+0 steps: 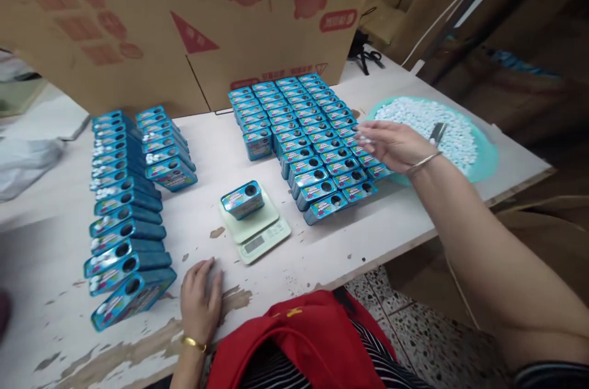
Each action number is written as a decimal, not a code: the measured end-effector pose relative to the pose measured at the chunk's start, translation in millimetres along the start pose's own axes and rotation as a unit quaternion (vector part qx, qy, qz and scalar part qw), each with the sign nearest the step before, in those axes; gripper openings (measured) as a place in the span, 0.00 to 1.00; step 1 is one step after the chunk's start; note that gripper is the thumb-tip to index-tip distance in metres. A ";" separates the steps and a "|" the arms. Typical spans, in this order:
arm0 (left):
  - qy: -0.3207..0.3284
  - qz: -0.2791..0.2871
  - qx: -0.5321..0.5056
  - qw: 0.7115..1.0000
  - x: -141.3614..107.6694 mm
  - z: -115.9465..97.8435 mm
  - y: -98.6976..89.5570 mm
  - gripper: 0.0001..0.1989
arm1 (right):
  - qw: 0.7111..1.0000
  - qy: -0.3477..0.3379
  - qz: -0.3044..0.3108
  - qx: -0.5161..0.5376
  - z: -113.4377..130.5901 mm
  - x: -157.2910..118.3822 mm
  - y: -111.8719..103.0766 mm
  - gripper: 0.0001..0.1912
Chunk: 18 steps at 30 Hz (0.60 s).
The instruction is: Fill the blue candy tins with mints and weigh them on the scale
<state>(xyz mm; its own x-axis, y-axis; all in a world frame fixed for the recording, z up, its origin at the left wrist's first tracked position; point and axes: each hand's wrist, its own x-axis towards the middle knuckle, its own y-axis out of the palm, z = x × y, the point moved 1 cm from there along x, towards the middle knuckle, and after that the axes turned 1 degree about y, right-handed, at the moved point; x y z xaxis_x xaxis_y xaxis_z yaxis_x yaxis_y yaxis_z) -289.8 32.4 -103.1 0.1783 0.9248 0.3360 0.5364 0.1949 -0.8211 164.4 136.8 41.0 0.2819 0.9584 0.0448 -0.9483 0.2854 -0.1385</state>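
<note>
My right hand [390,142] is pinched around a few small white pellets [365,138], held over the right edge of a block of blue tins [301,150]. Just beyond that wrist lies a shallow turquoise tray [488,154] heaped with white pellets [414,116], and a metal scoop [437,132] is stuck in the heap. One blue tin [242,200] with a round dark hole in its top stands on a pale green digital scale [265,243]. My left hand [201,298] rests on the tabletop in front of the scale, fingers apart, holding nothing.
Two rows of blue tins stand at the left, a long one [131,223] and a shorter one [168,150], some with white pellets on top. A large cardboard box [184,21] walls off the back. Black scissors [368,59] lie behind the tins. The worn white table [294,278] ends near my body.
</note>
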 end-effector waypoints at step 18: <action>-0.011 -0.013 -0.033 0.999 -7.2 7.2 0.3 0.15 | 0.835 -0.166 0.320 -0.416 41.2 -32.9 200.4 0.07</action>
<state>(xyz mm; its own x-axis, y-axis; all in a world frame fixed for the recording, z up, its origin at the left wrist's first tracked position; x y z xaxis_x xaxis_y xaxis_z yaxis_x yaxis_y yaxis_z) -296.8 28.2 -109.1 0.1466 0.9267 0.3461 0.5937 0.1975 -0.7801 -40.8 162.4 52.5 -0.4304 0.9014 -0.0479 -0.4217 -0.2477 -0.8722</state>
